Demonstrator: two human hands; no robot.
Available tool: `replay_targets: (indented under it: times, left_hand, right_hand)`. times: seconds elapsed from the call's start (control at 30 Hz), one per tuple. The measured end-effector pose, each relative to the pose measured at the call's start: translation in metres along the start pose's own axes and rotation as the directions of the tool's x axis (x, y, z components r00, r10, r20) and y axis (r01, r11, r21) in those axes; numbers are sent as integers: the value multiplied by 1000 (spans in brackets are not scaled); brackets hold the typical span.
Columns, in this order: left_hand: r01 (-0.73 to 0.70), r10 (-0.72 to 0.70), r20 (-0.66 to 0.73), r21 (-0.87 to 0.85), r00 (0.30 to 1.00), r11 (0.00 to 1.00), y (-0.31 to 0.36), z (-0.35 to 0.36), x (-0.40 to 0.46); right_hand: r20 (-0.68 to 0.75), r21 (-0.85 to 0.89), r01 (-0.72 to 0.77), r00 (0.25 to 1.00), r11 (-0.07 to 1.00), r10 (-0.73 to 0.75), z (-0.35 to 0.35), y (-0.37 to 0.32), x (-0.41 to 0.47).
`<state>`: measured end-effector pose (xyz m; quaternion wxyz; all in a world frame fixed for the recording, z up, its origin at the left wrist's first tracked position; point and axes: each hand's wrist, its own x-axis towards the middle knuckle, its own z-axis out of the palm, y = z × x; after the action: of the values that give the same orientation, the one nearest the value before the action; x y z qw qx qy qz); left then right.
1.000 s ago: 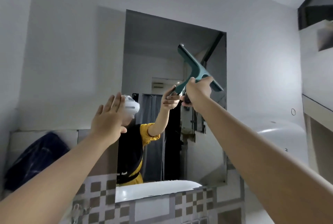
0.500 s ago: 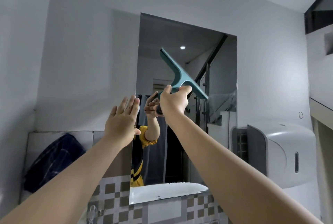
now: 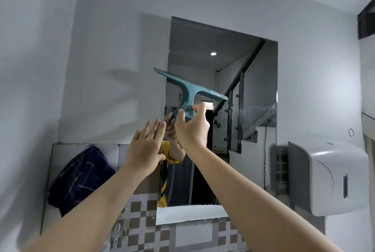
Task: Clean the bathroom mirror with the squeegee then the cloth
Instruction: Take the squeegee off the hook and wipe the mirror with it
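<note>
A rectangular mirror (image 3: 249,81) hangs on the white wall ahead. My right hand (image 3: 191,128) grips the handle of a teal squeegee (image 3: 189,88), whose blade lies tilted across the mirror's left edge, left end higher. My left hand (image 3: 146,146) is flat with fingers spread, at the mirror's left edge just below the squeegee. A dark blue checked cloth (image 3: 81,176) hangs on the wall to the lower left, apart from both hands.
A white paper dispenser (image 3: 328,176) sticks out from the wall right of the mirror. Brown and white checked tiles (image 3: 140,217) run below the mirror. A small hook (image 3: 117,231) is fixed on the tiles. A ledge (image 3: 368,117) juts out at far right.
My right hand has carried the squeegee from the mirror's right side across to its left edge. My left hand has stayed flat by the left edge.
</note>
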<state>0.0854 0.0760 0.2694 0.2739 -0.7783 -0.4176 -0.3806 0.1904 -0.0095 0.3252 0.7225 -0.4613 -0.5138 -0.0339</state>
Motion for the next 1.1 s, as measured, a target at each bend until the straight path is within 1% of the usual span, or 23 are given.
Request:
replay_targets:
  times: [0.1,0.17,0.23,0.43,0.67,0.77,0.83,0.93,1.1]
  left_hand:
    - [-11,11,1,15,1000,1000,-1,0,-1]
    - [-29,29,8,15,1000,999,-2,2,-3]
    - [-33,32,17,24,999,999,0,3,-6]
    - [-9,7,19,103,1000,995,0,7,-7]
    - [42,-47,57,97,997,994,7,10,-8]
    - [74,-83,89,98,993,992,10,8,-8]
    - [93,-101,90,90,991,992,10,9,-8]
    - [78,-85,55,107,995,991,12,10,-9]
    - [102,-112,60,150,992,983,15,8,-10]
  right_hand:
    - [31,-170,92,996,981,-88,-26,22,5]
    - [66,-292,173,985,940,-161,-47,36,14]
    - [101,-365,236,972,901,-214,-67,44,26]
    - [221,-456,409,912,790,-345,-112,58,69]
    - [339,-474,545,838,692,-427,-157,74,104]
    - [371,-471,565,824,678,-429,-186,85,120]
    - [364,-461,539,839,705,-404,-209,97,130]
    - [329,-490,487,872,723,-363,-247,115,144]
    - [319,-548,443,895,710,-312,-292,135,156]
